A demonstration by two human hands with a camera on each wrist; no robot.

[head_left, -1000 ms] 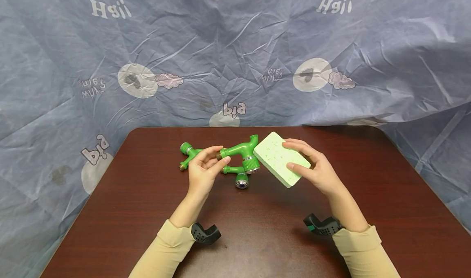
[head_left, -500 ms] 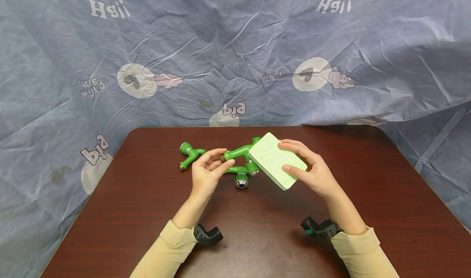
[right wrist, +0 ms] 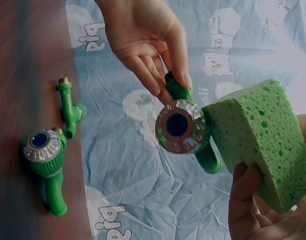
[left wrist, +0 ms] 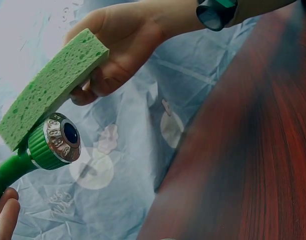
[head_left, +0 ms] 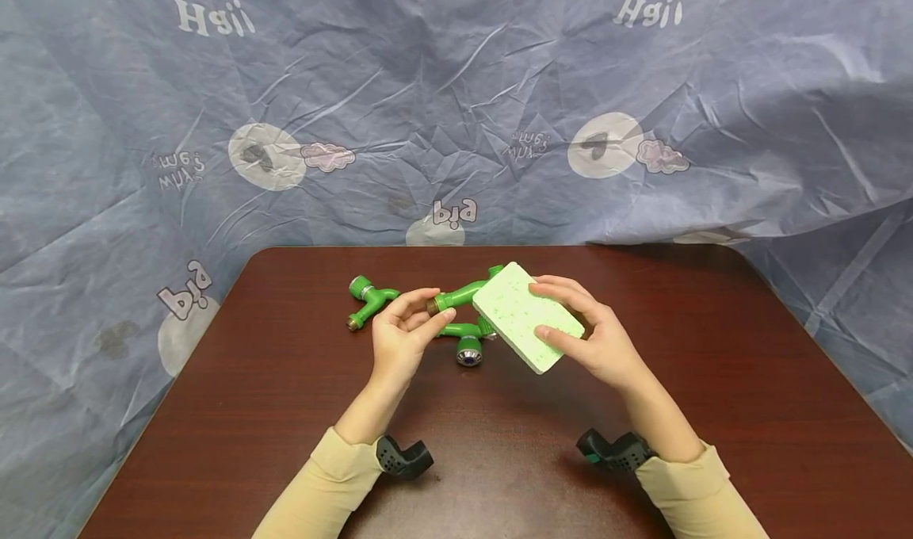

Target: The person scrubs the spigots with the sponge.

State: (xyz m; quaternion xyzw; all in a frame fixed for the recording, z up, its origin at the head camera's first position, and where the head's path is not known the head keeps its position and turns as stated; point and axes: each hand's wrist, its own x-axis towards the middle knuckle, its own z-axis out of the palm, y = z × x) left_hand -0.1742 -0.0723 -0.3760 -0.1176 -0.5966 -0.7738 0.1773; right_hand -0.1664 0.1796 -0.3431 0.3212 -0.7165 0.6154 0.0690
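And here we are mid-work, by the look of it: the left hand (head_left: 399,337) pinches the threaded end of the green held tap (head_left: 460,296), up above the counter (head_left: 214,404), while the right hand (head_left: 595,333) grips the sponge (head_left: 526,317), thumb on the near face. One tap up and in play, then, sponge brought right to it! The wrist views put the sponge against the side by the knob, though the head view hides that spot, so how firmly it presses I can't say.

Still to come? Perhaps the other two: the left tap (head_left: 371,305) lies at the far left, the near tap (head_left: 468,349) just nearer than the held one, and no fingers grip either. Whether they've had their turn, nothing here tells, and the held one certainly isn't set down yet.

Now, compare a second ago: the sponge has swept left and a touch nearer, and the knob, in plain sight back then, is nearly all covered! The left hand has edged slightly right with its tap. Those two on the counter? Haven't budged.
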